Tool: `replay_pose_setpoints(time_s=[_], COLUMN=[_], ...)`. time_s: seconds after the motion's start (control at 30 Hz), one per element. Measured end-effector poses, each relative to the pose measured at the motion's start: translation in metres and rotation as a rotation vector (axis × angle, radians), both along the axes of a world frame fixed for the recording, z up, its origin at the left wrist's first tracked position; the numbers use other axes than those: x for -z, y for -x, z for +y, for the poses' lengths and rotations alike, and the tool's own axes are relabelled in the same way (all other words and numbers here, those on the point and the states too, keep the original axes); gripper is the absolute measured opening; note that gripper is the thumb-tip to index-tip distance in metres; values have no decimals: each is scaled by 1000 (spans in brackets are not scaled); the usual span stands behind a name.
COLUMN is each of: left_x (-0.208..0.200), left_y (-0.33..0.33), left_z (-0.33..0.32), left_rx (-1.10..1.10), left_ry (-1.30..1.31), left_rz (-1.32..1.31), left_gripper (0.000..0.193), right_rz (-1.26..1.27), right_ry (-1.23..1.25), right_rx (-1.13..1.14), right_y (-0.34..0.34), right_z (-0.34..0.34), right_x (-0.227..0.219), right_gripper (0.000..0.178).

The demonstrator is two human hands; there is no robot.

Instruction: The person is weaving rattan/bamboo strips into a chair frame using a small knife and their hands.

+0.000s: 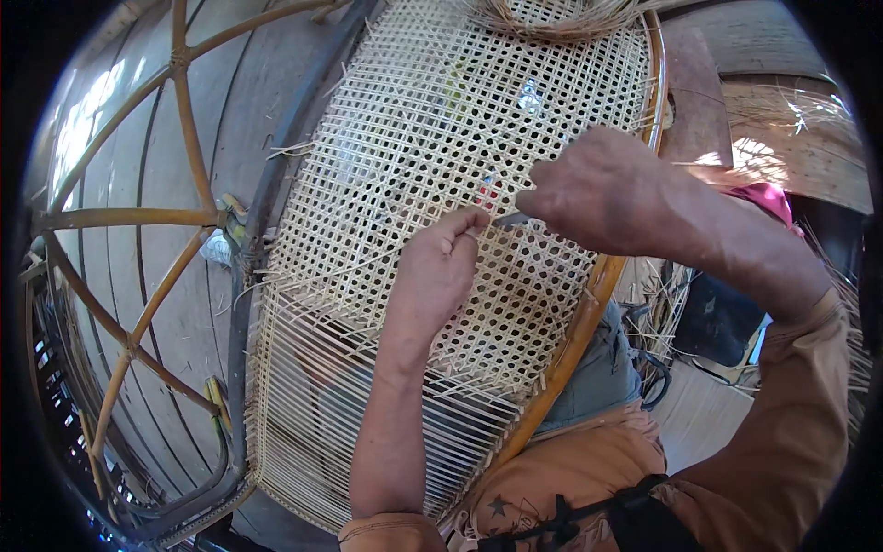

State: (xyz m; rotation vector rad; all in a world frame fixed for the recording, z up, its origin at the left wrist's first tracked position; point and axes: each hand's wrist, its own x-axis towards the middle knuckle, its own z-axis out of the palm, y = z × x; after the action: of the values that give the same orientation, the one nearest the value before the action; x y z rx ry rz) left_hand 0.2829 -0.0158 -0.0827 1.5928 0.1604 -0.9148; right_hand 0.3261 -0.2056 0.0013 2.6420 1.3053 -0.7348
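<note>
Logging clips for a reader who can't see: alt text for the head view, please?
A person's right hand grips a narrow grey tool, its tip close to the closed left hand, over a lattice-woven panel. Nearer the person, the lattice gives way to parallel strands; a bundle of loose fibres lies toward the far end.

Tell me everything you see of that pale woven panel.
The pale woven panel, seemingly cane, is a mesh of small holes; its lower part has only spaced, roughly parallel strands. Loose ends poke out along its left edge. It spans between a dark pole and a glossy brown pole. The bare left hand and the right hand, which grips a small grey blade, are over its middle; contact is unclear.
</note>
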Motion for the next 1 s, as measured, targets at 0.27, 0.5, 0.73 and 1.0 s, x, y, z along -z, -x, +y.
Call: replay_pose_setpoints(time_s=[0.27,0.5,0.73,1.0], left_x=[-56,-133,-205,-264], left_y=[88,222,352,393], left_z=[35,110,152,116], left_rx=[-67,789,709,415], left_ry=[45,-180,-110,139], left_rz=[-121,78,-406,-656], left_gripper=[25,27,46,76], right_rz=[242,407,408,251], right_ry=[-404,-693,-716,-845], right_rx=[826,898,736,680], right_y=[100,200,232,246], right_z=[-7,9,20,22], right_x=[-18,-2,27,51], right_gripper=[35,38,38,38])
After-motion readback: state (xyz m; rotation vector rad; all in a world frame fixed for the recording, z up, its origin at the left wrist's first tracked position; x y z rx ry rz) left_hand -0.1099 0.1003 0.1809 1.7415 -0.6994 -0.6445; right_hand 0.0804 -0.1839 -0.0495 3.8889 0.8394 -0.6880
